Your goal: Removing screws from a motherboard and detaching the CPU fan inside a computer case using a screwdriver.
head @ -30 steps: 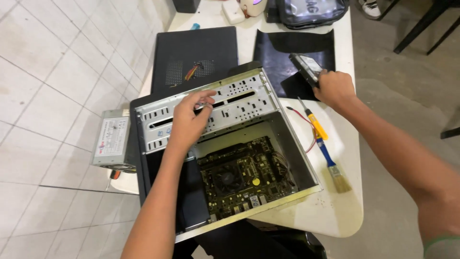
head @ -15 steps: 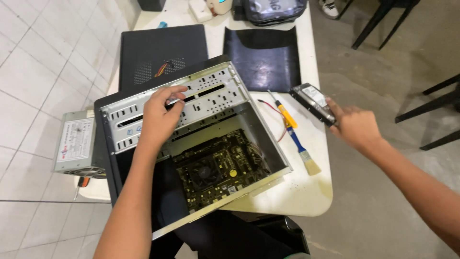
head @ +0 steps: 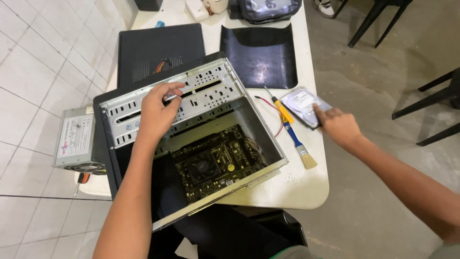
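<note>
**Head view: two hands at an opened computer case on a white desk**

Head view, looking down on a white desk [head: 297,187]. An open computer case [head: 191,139] lies on its side, its green circuit board [head: 215,160] facing up inside. The left hand [head: 158,112] rests on the grey metal drive cage [head: 191,98] at the top of the case, fingers curled over its upper edge in a loose grip.

To the right of the case, the right hand [head: 338,125] reaches to the desk's right edge. Its fingertips lie flat on a hard drive [head: 302,103] that sits on the desk; the hand is open and not closed around the drive. Just left of the drive lie a yellow-handled screwdriver [head: 280,108] and a blue-handled paintbrush [head: 297,144], with thin red wires [head: 278,122] beside them.

Behind the drive is a black mat [head: 261,55]. A black side panel [head: 160,50] lies behind the case. A grey power supply [head: 76,139] sits at the left, touching the case.
</note>
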